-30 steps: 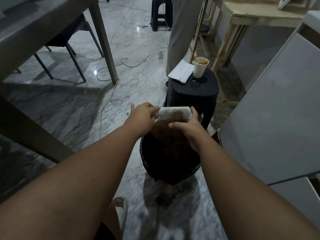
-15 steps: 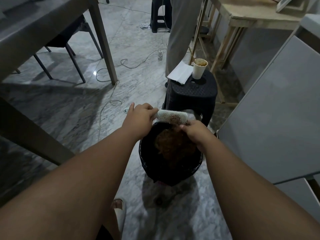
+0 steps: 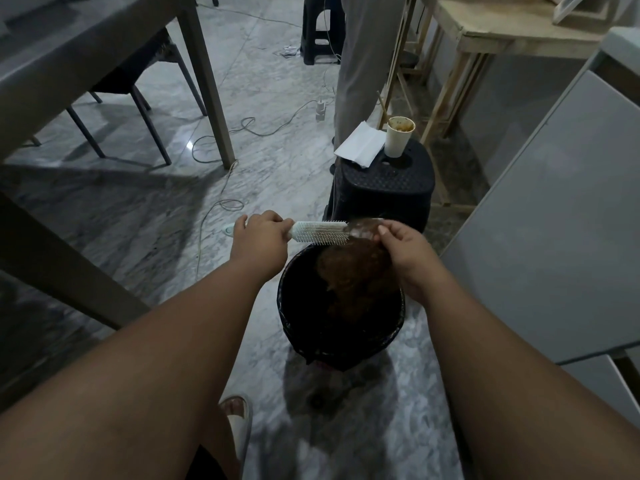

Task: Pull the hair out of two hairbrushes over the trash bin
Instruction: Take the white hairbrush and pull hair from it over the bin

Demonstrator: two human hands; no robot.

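A white hairbrush lies level over the far rim of a black trash bin, bristles facing me and down. My left hand is closed around its handle. My right hand pinches a thin tuft of brown hair at the brush's right end. Inside the bin lies a big clump of brown hair. A second hairbrush is not in view.
Just behind the bin stands a black plastic stool with a paper cup and white paper on it. A person's trouser legs rise behind it. Cables trail over the marble floor; a grey cabinet is at right, a table leg at left.
My right hand has slid from under the brush to its right end, drawing a tuft of hair off the bristles. The brush has turned from bristles-up to bristles toward me.
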